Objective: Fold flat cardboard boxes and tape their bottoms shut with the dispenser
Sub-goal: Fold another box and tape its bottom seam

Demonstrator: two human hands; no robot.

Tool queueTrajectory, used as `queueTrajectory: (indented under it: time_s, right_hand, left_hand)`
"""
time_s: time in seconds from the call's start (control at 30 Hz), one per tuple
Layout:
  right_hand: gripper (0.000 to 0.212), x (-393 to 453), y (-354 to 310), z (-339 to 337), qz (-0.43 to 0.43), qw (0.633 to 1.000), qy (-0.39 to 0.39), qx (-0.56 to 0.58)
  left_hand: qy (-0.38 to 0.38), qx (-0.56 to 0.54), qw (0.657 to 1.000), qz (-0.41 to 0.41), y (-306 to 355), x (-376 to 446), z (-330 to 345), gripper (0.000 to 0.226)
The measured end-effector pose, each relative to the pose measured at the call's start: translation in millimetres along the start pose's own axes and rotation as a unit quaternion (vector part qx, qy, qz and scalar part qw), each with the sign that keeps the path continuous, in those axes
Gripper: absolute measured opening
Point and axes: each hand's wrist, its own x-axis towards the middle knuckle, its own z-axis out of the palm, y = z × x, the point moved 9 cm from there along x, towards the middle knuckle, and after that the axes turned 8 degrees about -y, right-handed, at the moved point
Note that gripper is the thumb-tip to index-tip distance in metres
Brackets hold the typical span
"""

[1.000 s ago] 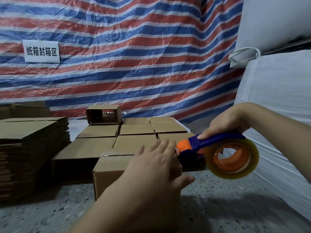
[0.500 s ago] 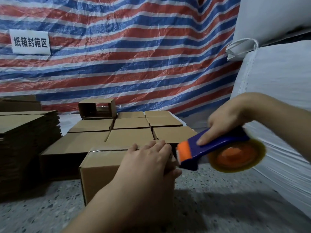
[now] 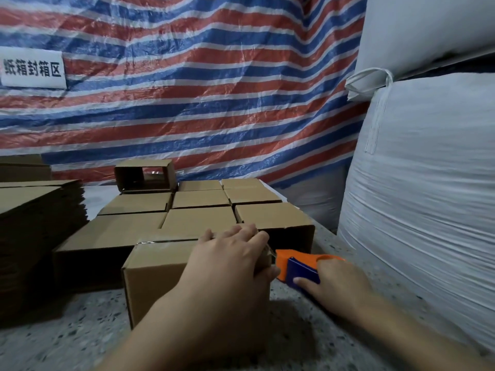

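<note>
- The stack of flat cardboard blanks (image 3: 40, 210) at the terrazzo table's (image 3: 67, 338) left edge stands well apart from the work and is in no danger.
- The box being taped (image 3: 158, 274) sits near the front edge; the left hand (image 3: 230, 261) lies on its top, fingers spread and fairly straight. If that press slackens, the box may skid toward the finished boxes (image 3: 201, 220).
- The right hand (image 3: 334, 285) clamps the tape dispenser (image 3: 300, 266) against the box's right side; tearing off at an angle could wrinkle the tape or lift its end.

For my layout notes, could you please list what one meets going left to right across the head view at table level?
Stack of flat cardboard → box being taped → left hand → tape dispenser → right hand → white bulk sack.
</note>
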Motion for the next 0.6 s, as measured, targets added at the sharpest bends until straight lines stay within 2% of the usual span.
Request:
queueTrajectory:
  time_s: [0.13, 0.2, 0.23, 0.27, 0.3, 0.37, 0.4, 0.43, 0.53, 0.6]
  right_hand:
    - [0.069, -5, 2, -10, 0.05, 0.998, -0.031, 0.019]
    - [0.074, -8, -10, -38, 0.04, 0.997, 0.013, 0.064]
    - [0.078, -10, -17, -53, 0.01, 0.989, 0.04, 0.143]
    - [0.083, -15, -23, -63, -0.023, 0.965, 0.041, 0.258]
    - [0.086, -16, -34, -69, -0.049, 0.923, 0.023, 0.382]
    - [0.079, -18, -59, -65, -0.052, 0.803, -0.039, 0.592]
    - [0.072, -19, -73, -57, -0.032, 0.737, -0.08, 0.67]
    - [0.066, -23, -87, -47, -0.018, 0.691, -0.118, 0.713]
    - [0.046, -41, -115, -29, -0.029, 0.657, -0.177, 0.733]
    - [0.032, -56, -119, -25, -0.027, 0.629, -0.163, 0.76]
  left_hand:
    - [-0.003, -0.002, 1.0, 0.002, 1, -1, 0, 0.061]
    - [-0.002, -0.006, 1.0, 0.002, 2, -2, -1, 0.06]
    - [-0.002, -0.005, 1.0, 0.001, 2, -2, -1, 0.06]
    - [-0.005, -0.001, 1.0, -0.002, 2, -1, -1, 0.06]
    - [-0.009, 0.001, 1.0, -0.004, 3, -1, -1, 0.061]
    - [-0.023, 0.003, 1.0, -0.006, 4, 0, -1, 0.063]
    - [-0.027, 0.001, 1.0, -0.005, 5, 1, -1, 0.063]
    - [-0.026, -0.001, 1.0, -0.004, 5, 0, -2, 0.064]
    - [-0.019, 0.007, 1.0, 0.0, 5, -2, -3, 0.072]
    - [-0.023, 0.011, 1.0, 0.0, 5, -2, -2, 0.083]
